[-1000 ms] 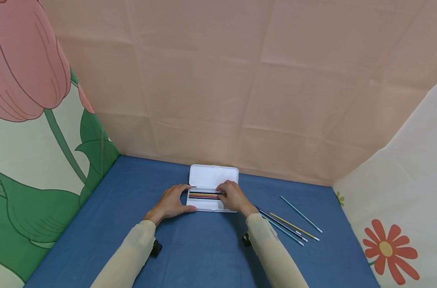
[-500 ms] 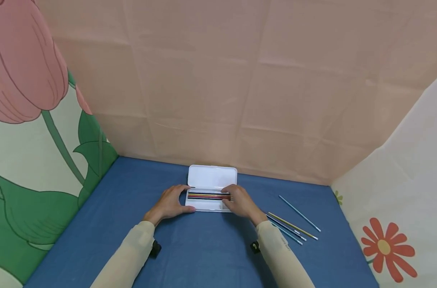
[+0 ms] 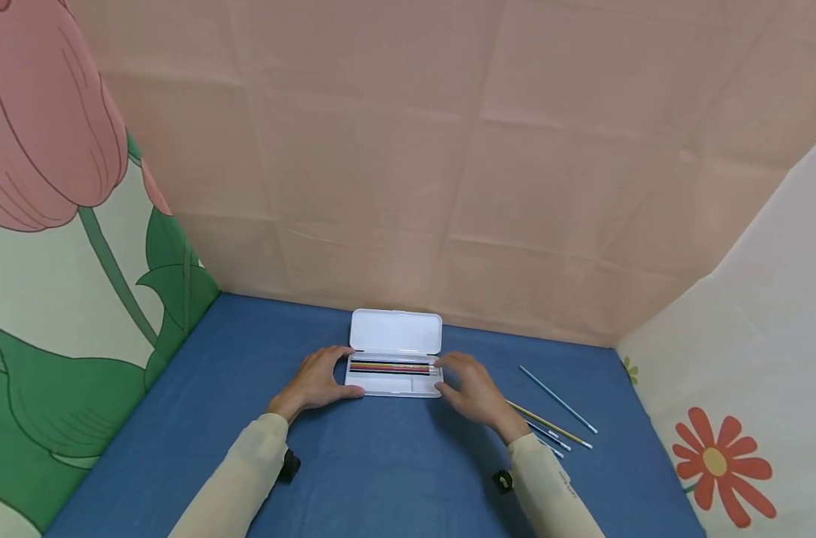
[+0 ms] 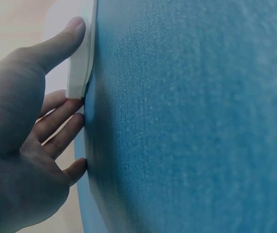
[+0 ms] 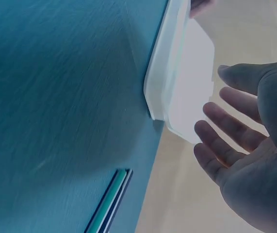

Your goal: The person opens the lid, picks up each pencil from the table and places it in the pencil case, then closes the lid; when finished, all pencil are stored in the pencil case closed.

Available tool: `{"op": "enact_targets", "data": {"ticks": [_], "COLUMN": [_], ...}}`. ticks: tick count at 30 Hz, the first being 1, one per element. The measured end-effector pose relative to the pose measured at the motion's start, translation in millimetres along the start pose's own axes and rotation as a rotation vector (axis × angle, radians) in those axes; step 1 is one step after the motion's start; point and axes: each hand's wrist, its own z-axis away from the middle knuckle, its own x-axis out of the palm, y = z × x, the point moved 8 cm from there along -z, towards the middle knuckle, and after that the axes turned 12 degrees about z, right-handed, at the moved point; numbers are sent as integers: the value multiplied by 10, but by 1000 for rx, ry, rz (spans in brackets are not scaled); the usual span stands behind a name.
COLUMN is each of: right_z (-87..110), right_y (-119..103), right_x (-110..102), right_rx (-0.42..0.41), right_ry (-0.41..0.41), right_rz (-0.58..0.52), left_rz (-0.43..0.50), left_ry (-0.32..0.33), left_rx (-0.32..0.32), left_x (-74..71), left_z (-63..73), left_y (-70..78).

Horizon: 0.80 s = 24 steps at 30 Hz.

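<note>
A white pencil case (image 3: 381, 386) stands on the table, its lid (image 3: 396, 331) raised at the back. Several pencils (image 3: 389, 367) in black, yellow and red lie side by side in its rear compartment. My left hand (image 3: 316, 379) holds the case's left end, thumb at the front wall and fingers toward the back. From the left wrist, the thumb shows against the case wall (image 4: 81, 68). My right hand (image 3: 477, 392) hovers at the case's right end, fingers loosely bent and nothing between them. The right wrist view has this hand (image 5: 254, 141) beside the case (image 5: 165, 73).
Right of the case, several loose pencils lie on the blue tablecloth (image 3: 381, 471): a yellow pencil (image 3: 552, 426) among blue ones, partly behind my right wrist, and a light blue pencil (image 3: 558, 398) farther back. A beige cloth wall (image 3: 394, 187) rises behind the table.
My right hand has let go of the pencils in the case and drawn back to the right, uncovering their right ends. The left hand has stayed at the case's left end.
</note>
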Motion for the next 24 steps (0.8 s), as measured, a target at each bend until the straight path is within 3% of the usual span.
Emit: {"op": "enact_targets", "data": {"ticks": [6,17,24], "right_z": [225,712,972], "right_y": [113,339,506], "right_x": [-107,-283,-313], "right_rx": [44,50,112], "right_ry": [14,98,82], "right_rz": [31,120,107], "left_rz": [-2,-2,-9], "left_ry": [5,6,10], "left_rx": [0,3,19], "left_x": [1,5,-7], "left_z": [-2,-7,-12], "left_y": [-5,11,29]}}
